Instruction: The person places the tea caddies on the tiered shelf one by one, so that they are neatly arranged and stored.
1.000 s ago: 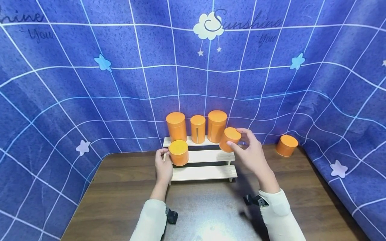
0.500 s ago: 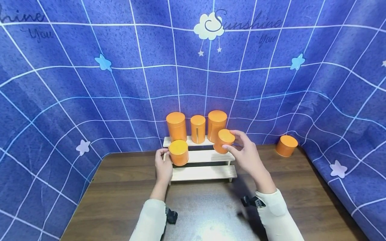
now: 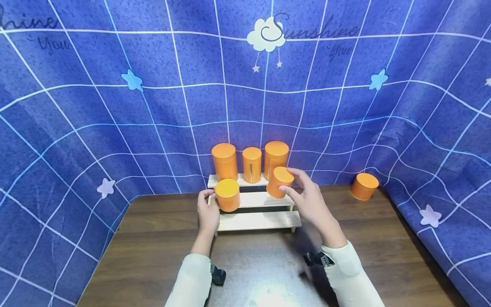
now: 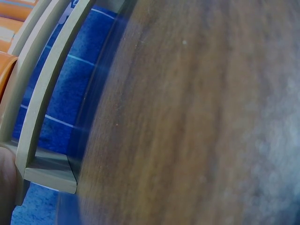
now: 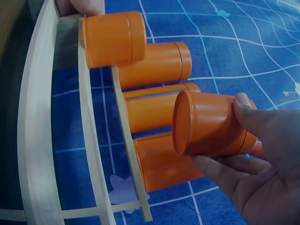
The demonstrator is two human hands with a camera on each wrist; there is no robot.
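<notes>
My right hand [image 3: 310,200] pinches a short orange tin [image 3: 280,182] between thumb and fingers, held over the right part of the wooden tiered rack [image 3: 261,219]. In the right wrist view the held tin [image 5: 211,124] is tilted, its base apart from the shelf boards. My left hand [image 3: 209,215] grips the left end of the rack, beside another short tin [image 3: 227,195] standing on the middle tier. On the top tier stand a wide tall tin [image 3: 224,162], a narrow one [image 3: 252,165] and a second wide one [image 3: 276,155], partly hidden by the held tin.
One more short orange tin [image 3: 365,186] stands on the brown wooden table [image 3: 161,247] at the far right, near the curtain. A blue gridded curtain [image 3: 172,106] rises behind the rack and along both sides. The lowest tier is in front.
My right hand has carried the short tin leftward and slightly down, from the rack's right end to over the middle tier. My left hand has stayed in place.
</notes>
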